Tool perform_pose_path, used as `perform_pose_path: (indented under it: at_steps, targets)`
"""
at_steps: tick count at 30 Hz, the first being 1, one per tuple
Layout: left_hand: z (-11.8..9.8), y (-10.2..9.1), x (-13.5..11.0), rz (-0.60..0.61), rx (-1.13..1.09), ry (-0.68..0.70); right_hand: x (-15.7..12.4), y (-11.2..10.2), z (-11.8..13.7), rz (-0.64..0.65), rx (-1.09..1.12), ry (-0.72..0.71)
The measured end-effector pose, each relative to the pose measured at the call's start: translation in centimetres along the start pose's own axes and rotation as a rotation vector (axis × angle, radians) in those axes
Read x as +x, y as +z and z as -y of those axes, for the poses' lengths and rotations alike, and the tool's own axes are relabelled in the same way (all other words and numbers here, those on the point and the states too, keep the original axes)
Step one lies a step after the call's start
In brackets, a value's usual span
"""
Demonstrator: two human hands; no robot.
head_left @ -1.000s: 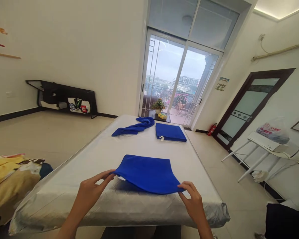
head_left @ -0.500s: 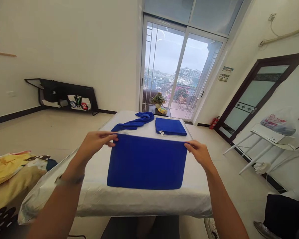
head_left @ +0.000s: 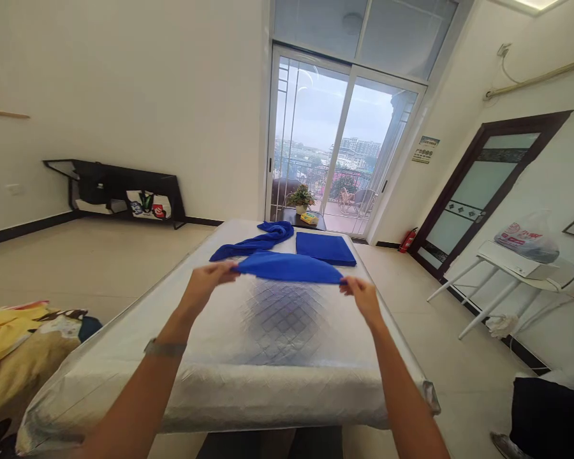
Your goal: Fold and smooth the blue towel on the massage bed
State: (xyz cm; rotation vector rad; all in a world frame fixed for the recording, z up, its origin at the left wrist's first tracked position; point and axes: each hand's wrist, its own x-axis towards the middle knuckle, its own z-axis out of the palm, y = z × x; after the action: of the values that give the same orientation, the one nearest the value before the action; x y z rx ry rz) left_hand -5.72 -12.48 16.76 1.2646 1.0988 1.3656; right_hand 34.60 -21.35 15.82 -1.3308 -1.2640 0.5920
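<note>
Now blue microfiber towel (head_left: 289, 268) pinched between hands (head_left: 206, 284) (head_left: 361, 299), arched above quilted mattress (head_left: 287, 395).

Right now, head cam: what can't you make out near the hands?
Head view only:
Held blue towel: ends hidden by the left hand and right hand; underside hidden, seen nearly edge-on.
Folded blue towel: near-left corner hidden behind the held towel.
Wall notice: text too small to read.
Dark fabric: cut off by the frame edge.

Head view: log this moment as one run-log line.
left hand: pinches blue towel | right hand: pinches its other end | towel: held above wrapped mattress
</note>
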Motion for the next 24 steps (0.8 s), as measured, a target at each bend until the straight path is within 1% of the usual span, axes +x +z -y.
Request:
perform_pose_path:
  at_steps: [2,4,5,7,9,12,18,21,24]
  targets:
    - [5.0,-0.6,-2.0,0.047,0.089,-0.141,-3.1,1.2,-4.2,0.039,-0.038,0.116]
    - [9.3,-1.0,-3.4,0.094,0.243,-0.238,-5.6,2.3,-7.9,0.094,-0.117,0.215]
    - [10.8,-1.3,-3.9,0.113,0.341,-0.260,-6.4,2.7,-9.2,0.115,-0.150,0.251]
    - [12.7,-1.7,-4.5,0.146,0.547,-0.251,-7.6,3.1,-10.6,0.140,-0.220,0.279]
    - [13.3,-2.0,-4.9,0.165,0.717,-0.208,-8.1,3.2,-10.8,0.145,-0.300,0.267]
    - [13.0,-1.9,-5.4,0.165,0.885,-0.170,-8.6,3.2,-10.2,0.158,-0.422,0.251]
    - [12.7,-0.7,-7.5,0.078,1.142,-0.128,-10.0,3.8,-9.8,0.144,-0.611,0.220]
    - [12.6,-0.4,-8.7,0.078,1.259,-0.091,-10.6,4.1,-9.6,0.137,-0.659,0.179]
    - [12.3,-0.3,-9.6,0.090,1.307,-0.025,-11.0,4.1,-9.2,0.146,-0.710,0.146]
